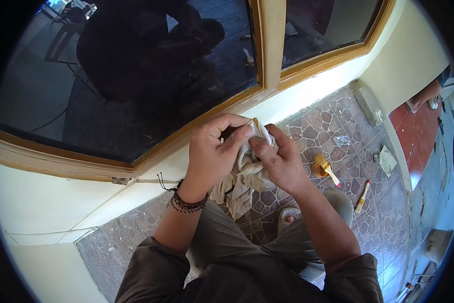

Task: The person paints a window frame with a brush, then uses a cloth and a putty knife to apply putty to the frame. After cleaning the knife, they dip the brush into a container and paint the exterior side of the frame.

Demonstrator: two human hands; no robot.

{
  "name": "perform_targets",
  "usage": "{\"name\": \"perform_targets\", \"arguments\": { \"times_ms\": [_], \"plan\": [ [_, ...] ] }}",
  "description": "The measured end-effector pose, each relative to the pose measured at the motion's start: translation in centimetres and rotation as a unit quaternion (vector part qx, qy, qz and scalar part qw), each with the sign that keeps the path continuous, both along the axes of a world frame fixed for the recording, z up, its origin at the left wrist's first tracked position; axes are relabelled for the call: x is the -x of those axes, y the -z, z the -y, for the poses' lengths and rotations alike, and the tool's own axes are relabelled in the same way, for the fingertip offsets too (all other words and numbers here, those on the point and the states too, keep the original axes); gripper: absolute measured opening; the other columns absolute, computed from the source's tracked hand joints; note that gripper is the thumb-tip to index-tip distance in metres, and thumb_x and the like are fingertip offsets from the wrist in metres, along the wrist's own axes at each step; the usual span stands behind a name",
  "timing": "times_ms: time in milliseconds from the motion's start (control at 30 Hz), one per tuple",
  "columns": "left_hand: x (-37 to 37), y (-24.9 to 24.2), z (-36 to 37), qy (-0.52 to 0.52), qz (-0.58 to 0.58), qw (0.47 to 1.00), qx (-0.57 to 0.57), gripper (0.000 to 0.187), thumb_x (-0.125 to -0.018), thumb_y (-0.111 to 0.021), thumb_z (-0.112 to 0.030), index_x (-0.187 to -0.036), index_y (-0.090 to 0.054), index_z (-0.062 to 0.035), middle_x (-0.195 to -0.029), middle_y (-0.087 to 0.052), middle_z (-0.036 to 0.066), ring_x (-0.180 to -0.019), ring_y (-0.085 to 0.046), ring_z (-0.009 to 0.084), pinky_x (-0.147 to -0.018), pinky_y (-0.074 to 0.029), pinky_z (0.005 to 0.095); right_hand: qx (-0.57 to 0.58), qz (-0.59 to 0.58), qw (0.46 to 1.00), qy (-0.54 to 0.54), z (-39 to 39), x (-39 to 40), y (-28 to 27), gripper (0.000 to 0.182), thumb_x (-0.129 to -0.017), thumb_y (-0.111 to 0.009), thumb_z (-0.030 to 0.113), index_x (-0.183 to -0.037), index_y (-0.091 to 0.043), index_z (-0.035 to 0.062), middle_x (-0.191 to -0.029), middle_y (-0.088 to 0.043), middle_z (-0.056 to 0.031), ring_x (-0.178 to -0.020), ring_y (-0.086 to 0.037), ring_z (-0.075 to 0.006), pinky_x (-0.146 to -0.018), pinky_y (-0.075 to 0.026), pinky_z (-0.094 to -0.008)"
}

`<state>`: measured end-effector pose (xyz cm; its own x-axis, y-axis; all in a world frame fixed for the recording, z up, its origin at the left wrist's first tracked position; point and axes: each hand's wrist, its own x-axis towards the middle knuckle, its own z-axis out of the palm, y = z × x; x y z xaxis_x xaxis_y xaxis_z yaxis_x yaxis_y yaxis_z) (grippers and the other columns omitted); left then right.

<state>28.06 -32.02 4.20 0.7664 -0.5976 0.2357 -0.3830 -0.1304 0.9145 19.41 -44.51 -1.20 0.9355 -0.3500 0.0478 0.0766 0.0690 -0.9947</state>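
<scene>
A crumpled whitish cloth (242,187) with a yellow-brown streak near its top hangs between my two hands. My left hand (219,146) pinches its upper left part between thumb and forefinger. On the other side my right hand (282,159) grips it, thumb pressed against the folds. Both hands are close together in front of the wall below the window frame (196,132). The loose lower part of the cloth droops over the space between my knees. Dark glass (151,86) fills the frame behind.
On the patterned stone floor (388,232) at the right stand a small container (318,170) with a brush (329,169) across it, and a second brush (362,197). A crumpled paper (386,161) and clear plastic (341,141) lie nearby. Another person's leg (424,96) shows at far right.
</scene>
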Motion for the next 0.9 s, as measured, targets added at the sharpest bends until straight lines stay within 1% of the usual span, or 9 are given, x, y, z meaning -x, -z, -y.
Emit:
{"name": "perform_targets", "arguments": {
  "times_ms": [100,167,300,333,400,633,800,833,900],
  "plan": [
    [0.1,0.0,0.0,-0.002,0.023,0.999,-0.049,0.013,-0.084,-0.068,-0.005,-0.094,-0.065,0.0034,-0.083,-0.064,0.002,-0.079,-0.057,0.0065,-0.071,-0.045,0.0201,0.022,-0.007,1.0,-0.004,-0.2,0.3,-0.6,0.031,-0.091,-0.058,0.025,-0.104,-0.057,-0.0035,-0.078,-0.062,-0.0076,-0.071,-0.058,-0.0133,-0.064,-0.049,-0.0288],
    [-0.6,0.6,-0.1,0.024,-0.117,0.992,-0.032,0.013,-0.083,-0.069,-0.004,-0.095,-0.065,0.0012,-0.086,-0.064,0.001,-0.081,-0.057,0.0053,-0.072,-0.045,0.0188,-0.078,-0.075,0.994,-0.025,-0.3,0.5,-1.4,0.04,-0.092,-0.057,0.036,-0.102,-0.059,-0.003,-0.085,-0.064,-0.0103,-0.076,-0.06,-0.0136,-0.068,-0.049,-0.0291],
    [-0.6,1.2,0.3,0.052,-0.167,0.984,-0.008,0.015,-0.082,-0.068,-0.003,-0.097,-0.065,0.0009,-0.091,-0.064,0.001,-0.083,-0.057,0.0059,-0.074,-0.046,0.02,-0.192,-0.08,0.978,-0.013,-0.6,-0.3,-0.6,0.06,-0.09,-0.053,0.054,-0.103,-0.063,-0.0043,-0.087,-0.064,-0.0096,-0.078,-0.058,-0.0124,-0.073,-0.047,-0.028],
    [-0.5,1.3,0.5,0.054,-0.17,0.984,-0.008,0.015,-0.082,-0.068,-0.003,-0.097,-0.065,0.0009,-0.091,-0.064,0.001,-0.083,-0.057,0.0059,-0.074,-0.046,0.02,-0.192,-0.083,0.978,-0.01,-0.4,-0.3,-0.6,0.06,-0.09,-0.053,0.054,-0.103,-0.063,-0.0043,-0.087,-0.064,-0.0096,-0.078,-0.058,-0.0124,-0.073,-0.047,-0.028],
    [-0.9,1.4,0.4,0.088,-0.038,0.994,-0.056,0.02,-0.081,-0.065,0.0,-0.1,-0.063,0.0024,-0.092,-0.063,0.002,-0.084,-0.058,0.0076,-0.075,-0.047,0.0216,-0.085,-0.186,0.979,-0.003,-0.3,-0.4,-0.3,0.059,-0.093,-0.051,0.051,-0.099,-0.066,-0.0056,-0.082,-0.065,-0.0091,-0.079,-0.057,-0.0117,-0.072,-0.047,-0.0271],
    [-1.6,1.3,0.1,0.139,-0.144,0.979,0.025,0.032,-0.08,-0.061,0.001,-0.112,-0.061,0.0045,-0.099,-0.063,0.004,-0.091,-0.059,0.0106,-0.083,-0.046,0.0247,-0.084,-0.098,0.991,0.021,-0.7,-0.8,0.4,0.053,-0.096,-0.049,0.043,-0.096,-0.066,-0.0062,-0.078,-0.064,-0.0084,-0.078,-0.056,-0.0115,-0.072,-0.047,-0.0271],
    [-0.3,5.2,0.2,-0.041,-0.352,0.917,0.182,0.035,-0.087,-0.064,-0.007,-0.12,-0.058,0.0018,-0.106,-0.063,0.007,-0.096,-0.06,0.0137,-0.089,-0.046,0.026,-0.159,-0.08,0.979,0.102,0.3,-2.3,1.3,0.045,-0.098,-0.045,0.038,-0.1,-0.062,-0.0039,-0.09,-0.063,-0.0075,-0.081,-0.057,-0.0108,-0.074,-0.047,-0.0265],
    [0.5,6.8,0.2,-0.045,-0.353,0.921,0.161,0.034,-0.094,-0.051,-0.01,-0.125,-0.052,0.0025,-0.12,-0.059,0.012,-0.107,-0.059,0.0197,-0.092,-0.049,0.0341,-0.157,-0.094,0.976,0.121,0.5,-2.8,1.1,0.043,-0.098,-0.045,0.036,-0.107,-0.058,-0.0043,-0.097,-0.063,-0.011,-0.084,-0.06,-0.0152,-0.077,-0.048,-0.0286],
    [1.5,8.0,1.1,-0.076,-0.342,0.927,0.134,0.033,-0.098,-0.046,-0.018,-0.124,-0.053,0.0017,-0.117,-0.061,0.011,-0.104,-0.06,0.0181,-0.089,-0.048,0.0317,-0.196,-0.088,0.969,0.12,0.2,-3.7,-0.3,0.042,-0.098,-0.045,0.035,-0.109,-0.056,-0.0046,-0.098,-0.063,-0.0118,-0.085,-0.061,-0.0176,-0.078,-0.049,-0.0301]
  ]
}}
